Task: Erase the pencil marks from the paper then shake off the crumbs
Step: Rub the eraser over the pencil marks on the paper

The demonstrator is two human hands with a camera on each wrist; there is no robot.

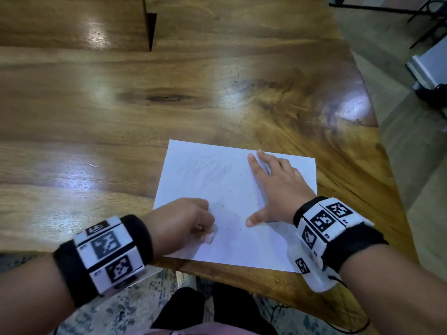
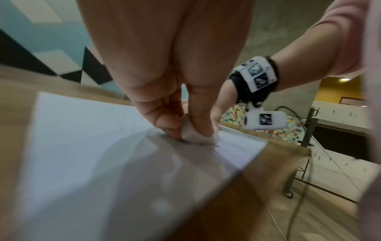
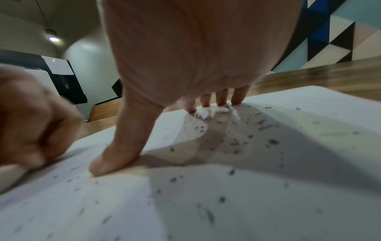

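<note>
A white sheet of paper lies near the front edge of the wooden table, with faint pencil marks and dark eraser crumbs scattered on it. My left hand pinches a white eraser and presses it on the paper's near left part; the eraser shows between thumb and fingers in the left wrist view. My right hand lies flat with spread fingers on the right half of the paper, its thumb pressed down.
The table's front edge runs just below the paper, and its right edge slants off beside my right wrist. More crumbs lie on the wood farther back. A cable hangs from my right wristband. Floor and furniture are at far right.
</note>
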